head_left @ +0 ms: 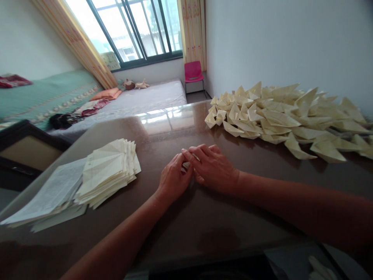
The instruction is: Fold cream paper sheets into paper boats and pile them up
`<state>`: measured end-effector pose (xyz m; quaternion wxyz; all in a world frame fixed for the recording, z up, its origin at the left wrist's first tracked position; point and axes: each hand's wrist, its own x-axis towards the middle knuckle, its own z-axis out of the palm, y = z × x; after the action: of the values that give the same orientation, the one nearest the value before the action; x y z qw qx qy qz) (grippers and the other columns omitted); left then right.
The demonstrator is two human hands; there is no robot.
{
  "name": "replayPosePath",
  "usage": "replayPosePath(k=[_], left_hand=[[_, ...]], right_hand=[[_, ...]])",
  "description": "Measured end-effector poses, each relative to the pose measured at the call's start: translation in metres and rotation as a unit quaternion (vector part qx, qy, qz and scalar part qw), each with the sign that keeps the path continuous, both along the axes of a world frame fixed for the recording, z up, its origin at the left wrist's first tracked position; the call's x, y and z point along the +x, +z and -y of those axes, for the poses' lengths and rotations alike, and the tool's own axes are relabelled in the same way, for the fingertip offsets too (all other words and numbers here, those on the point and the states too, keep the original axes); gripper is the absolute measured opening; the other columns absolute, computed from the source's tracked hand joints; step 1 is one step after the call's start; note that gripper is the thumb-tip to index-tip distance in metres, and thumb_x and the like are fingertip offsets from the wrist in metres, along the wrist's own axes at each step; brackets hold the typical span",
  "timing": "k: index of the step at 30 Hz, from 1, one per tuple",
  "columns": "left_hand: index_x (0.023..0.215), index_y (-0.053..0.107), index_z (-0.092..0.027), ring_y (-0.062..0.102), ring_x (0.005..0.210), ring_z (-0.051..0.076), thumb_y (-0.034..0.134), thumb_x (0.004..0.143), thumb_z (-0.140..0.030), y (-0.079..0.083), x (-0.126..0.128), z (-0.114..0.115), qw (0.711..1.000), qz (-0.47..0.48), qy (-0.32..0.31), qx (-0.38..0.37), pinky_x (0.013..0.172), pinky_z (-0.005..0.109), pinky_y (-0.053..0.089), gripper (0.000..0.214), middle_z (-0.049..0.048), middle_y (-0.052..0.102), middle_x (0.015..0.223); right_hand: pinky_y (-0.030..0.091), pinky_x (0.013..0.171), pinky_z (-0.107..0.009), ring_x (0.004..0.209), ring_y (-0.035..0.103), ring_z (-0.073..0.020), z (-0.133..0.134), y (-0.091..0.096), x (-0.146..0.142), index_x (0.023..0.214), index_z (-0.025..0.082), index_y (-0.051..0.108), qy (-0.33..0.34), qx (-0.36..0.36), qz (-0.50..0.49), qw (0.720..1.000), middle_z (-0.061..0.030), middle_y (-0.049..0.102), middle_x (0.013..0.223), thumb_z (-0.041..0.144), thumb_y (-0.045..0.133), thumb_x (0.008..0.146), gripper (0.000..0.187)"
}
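Note:
My left hand (pixel 175 177) and my right hand (pixel 214 167) meet over the middle of the table, fingers closed together around a small piece of folded paper (pixel 185 166). Only pale slivers of it show between the fingers; its shape is hidden. To the left lies a stack of cream paper squares (pixel 106 167), creased on top. On the right, a large heap of folded cream paper boats (pixel 274 120) spreads along the wall side, well apart from my right hand.
Flat printed sheets (pixel 55 190) lie under and left of the stack. The glossy brown table (pixel 163 146) reflects the window. Beyond are a bed (pixel 157 93), a pink chair (pixel 194 74) and, at the left, a dark wooden chair (pixel 29 151).

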<state>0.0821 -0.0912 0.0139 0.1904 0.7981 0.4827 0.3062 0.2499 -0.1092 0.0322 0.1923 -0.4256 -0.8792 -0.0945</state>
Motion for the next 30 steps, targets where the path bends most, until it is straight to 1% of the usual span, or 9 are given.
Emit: replayPosePath(k=[4, 7, 10, 14, 16, 19, 23, 25, 30], left_hand=[[0.078, 0.049, -0.019, 0.049, 0.065, 0.011, 0.052, 0.086, -0.032, -0.001, -0.001, -0.001, 1.000, -0.003, -0.002, -0.008, 0.059, 0.021, 0.043, 0.015, -0.0015, 0.055, 0.075], [0.074, 0.047, -0.019, 0.047, 0.063, 0.010, 0.051, 0.086, -0.031, 0.000, -0.001, -0.003, 1.000, 0.011, -0.012, -0.017, 0.058, 0.020, 0.041, 0.017, -0.0027, 0.052, 0.071], [0.076, 0.047, -0.019, 0.048, 0.062, 0.010, 0.051, 0.086, -0.032, 0.000, 0.000, -0.003, 0.999, 0.026, -0.020, -0.031, 0.057, 0.019, 0.042, 0.017, -0.0030, 0.053, 0.070], [0.091, 0.049, -0.020, 0.055, 0.064, 0.010, 0.053, 0.085, -0.032, -0.002, 0.003, -0.001, 0.998, 0.042, -0.015, -0.040, 0.059, 0.021, 0.045, 0.013, -0.0022, 0.058, 0.079], [0.097, 0.047, -0.022, 0.058, 0.066, 0.011, 0.054, 0.084, -0.029, -0.003, 0.005, 0.001, 0.998, 0.051, -0.006, -0.038, 0.061, 0.022, 0.046, 0.017, -0.0017, 0.060, 0.084], [0.097, 0.046, -0.023, 0.060, 0.071, 0.012, 0.054, 0.082, -0.024, -0.003, 0.007, 0.002, 0.999, 0.042, 0.007, -0.026, 0.064, 0.023, 0.048, 0.017, -0.0020, 0.060, 0.085], [0.096, 0.046, -0.024, 0.061, 0.071, 0.013, 0.053, 0.082, -0.022, -0.002, 0.009, 0.004, 1.000, 0.006, 0.017, -0.017, 0.065, 0.025, 0.048, 0.015, -0.0016, 0.059, 0.085], [0.100, 0.044, -0.024, 0.060, 0.069, 0.013, 0.054, 0.082, -0.025, -0.004, 0.011, 0.004, 0.999, 0.001, 0.033, -0.022, 0.064, 0.026, 0.048, 0.020, -0.0018, 0.059, 0.085], [0.103, 0.040, -0.024, 0.058, 0.071, 0.014, 0.052, 0.082, -0.023, -0.008, 0.010, -0.001, 0.999, 0.006, 0.046, -0.009, 0.062, 0.026, 0.045, 0.024, -0.0018, 0.057, 0.085]], right_hand=[[0.038, 0.074, -0.038, 0.094, 0.052, -0.0264, -0.003, -0.002, 0.001, 0.133, 0.011, 0.044, -0.026, 0.007, 0.045, 0.999, -0.0140, 0.061, 0.107, 0.021, 0.044, 0.091, 0.044], [0.039, 0.075, -0.037, 0.096, 0.052, -0.0263, -0.008, -0.008, 0.003, 0.127, 0.012, 0.049, -0.005, 0.013, 0.058, 0.998, -0.0131, 0.060, 0.109, 0.023, 0.044, 0.091, 0.038], [0.041, 0.080, -0.039, 0.099, 0.053, -0.0268, -0.011, -0.012, 0.005, 0.130, 0.009, 0.047, 0.017, 0.017, 0.054, 0.998, -0.0159, 0.059, 0.115, 0.021, 0.042, 0.092, 0.040], [0.044, 0.087, -0.038, 0.106, 0.054, -0.0257, -0.014, -0.016, 0.005, 0.136, 0.005, 0.040, 0.039, -0.036, -0.012, 0.999, -0.0178, 0.060, 0.117, 0.015, 0.044, 0.089, 0.048], [0.046, 0.089, -0.036, 0.110, 0.054, -0.0241, -0.016, -0.018, 0.004, 0.136, 0.006, 0.038, 0.044, -0.069, -0.066, 0.994, -0.0168, 0.060, 0.118, 0.013, 0.044, 0.088, 0.050], [0.046, 0.093, -0.035, 0.112, 0.054, -0.0220, -0.018, -0.022, 0.003, 0.134, 0.010, 0.040, 0.050, -0.099, -0.140, 0.984, -0.0147, 0.060, 0.119, 0.016, 0.042, 0.090, 0.045], [0.047, 0.088, -0.033, 0.097, 0.060, -0.0195, -0.021, -0.025, 0.002, 0.127, 0.014, 0.046, 0.029, -0.134, -0.151, 0.979, -0.0122, 0.059, 0.113, 0.019, 0.043, 0.091, 0.036], [0.047, 0.084, -0.031, 0.090, 0.060, -0.0181, -0.022, -0.026, 0.001, 0.122, 0.014, 0.048, 0.025, -0.144, -0.155, 0.977, -0.0107, 0.057, 0.109, 0.016, 0.044, 0.089, 0.034], [0.045, 0.084, -0.031, 0.094, 0.055, -0.0201, -0.023, -0.029, -0.003, 0.119, 0.015, 0.048, 0.036, -0.132, -0.218, 0.966, -0.0100, 0.054, 0.106, 0.009, 0.048, 0.081, 0.039]])
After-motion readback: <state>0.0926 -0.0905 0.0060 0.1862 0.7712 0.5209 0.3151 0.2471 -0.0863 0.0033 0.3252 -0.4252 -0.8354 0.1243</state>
